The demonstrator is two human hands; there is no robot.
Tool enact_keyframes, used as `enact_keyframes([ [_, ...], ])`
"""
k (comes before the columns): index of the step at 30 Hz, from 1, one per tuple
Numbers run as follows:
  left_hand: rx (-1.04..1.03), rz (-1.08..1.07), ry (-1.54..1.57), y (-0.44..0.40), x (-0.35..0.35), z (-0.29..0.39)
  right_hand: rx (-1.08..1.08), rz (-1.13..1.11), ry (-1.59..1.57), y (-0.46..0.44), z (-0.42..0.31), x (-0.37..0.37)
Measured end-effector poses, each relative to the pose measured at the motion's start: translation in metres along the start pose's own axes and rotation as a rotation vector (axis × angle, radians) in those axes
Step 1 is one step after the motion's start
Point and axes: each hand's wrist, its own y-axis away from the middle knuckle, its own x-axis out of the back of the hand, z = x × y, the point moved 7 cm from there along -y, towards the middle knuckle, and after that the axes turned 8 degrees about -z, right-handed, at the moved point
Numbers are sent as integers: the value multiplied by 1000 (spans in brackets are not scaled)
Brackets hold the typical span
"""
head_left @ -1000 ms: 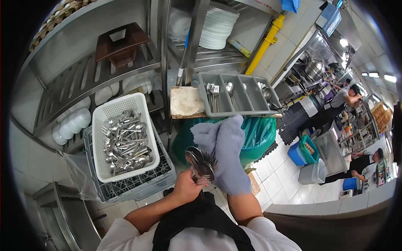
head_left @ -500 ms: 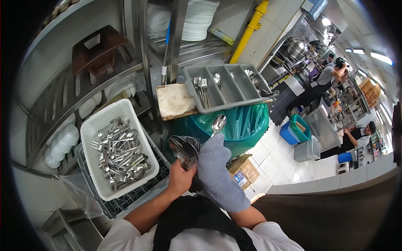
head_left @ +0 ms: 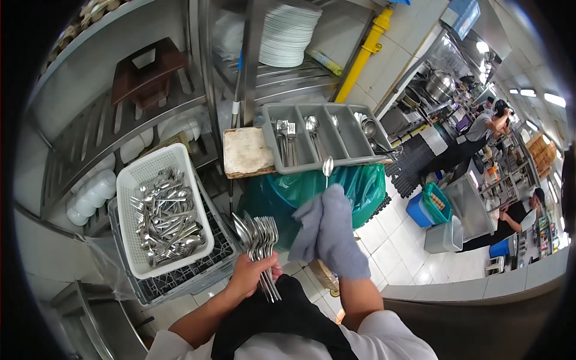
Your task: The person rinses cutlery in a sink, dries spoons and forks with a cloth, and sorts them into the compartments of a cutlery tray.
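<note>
My left hand [head_left: 253,274] is closed round a bunch of forks and spoons [head_left: 258,237], heads up, in front of the black apron. A grey-blue cloth [head_left: 337,234] covers my right hand, whose fingers are hidden. One spoon [head_left: 327,168] sticks up from the top of the cloth, its bowl just below the front edge of the grey cutlery tray [head_left: 308,167]. Forks lie in that tray's left compartment, spoons in the one beside it, and ladles at the right. To the left, a white basket [head_left: 127,210] holds a heap of mixed cutlery.
Under the tray stands a bin lined with a green bag [head_left: 366,186]. A worn board [head_left: 246,151] adjoins the tray. Metal shelves hold plates [head_left: 290,36], bowls [head_left: 93,195] and a brown stand [head_left: 147,72]. Several people work at the right, one in a dark apron [head_left: 447,159].
The spoon at the cloth has come into view and now points up near the tray. My left hand's bunch has moved lower and left, away from the cloth. The whole view has shifted.
</note>
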Motion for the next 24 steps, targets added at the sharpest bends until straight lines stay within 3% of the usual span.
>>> enact_keyframes([
  [1,21,7,23,1,-3,-5,176,-1,87,-20,-9,11],
  [6,26,92,8,1,-17,-27,376,-111,379,-48,-52,35],
  [11,67,42,-109,-14,-31,-28,712,-89,570,-8,-64,60],
  [12,-2,71,-107,-16,-31,-26,744,-61,598,6,-57,65],
  [13,-75,104,-93,-19,-31,-21,760,-5,601,16,-52,70],
  [16,-145,66,-233,-24,-48,-6,748,79,1618,47,-2,34],
  [17,-139,59,-249,-24,-60,0,735,109,1623,60,-6,31],
  [19,-144,-11,-336,-35,-73,6,321,14,822,75,2,45],
  [20,-159,-57,-414,-39,-81,10,312,25,821,81,1,46],
  [22,-161,-88,-399,-46,-91,13,445,-5,1326,94,-14,37],
  [24,-252,-160,-435,-51,-105,19,524,6,1392,112,-50,38],
])
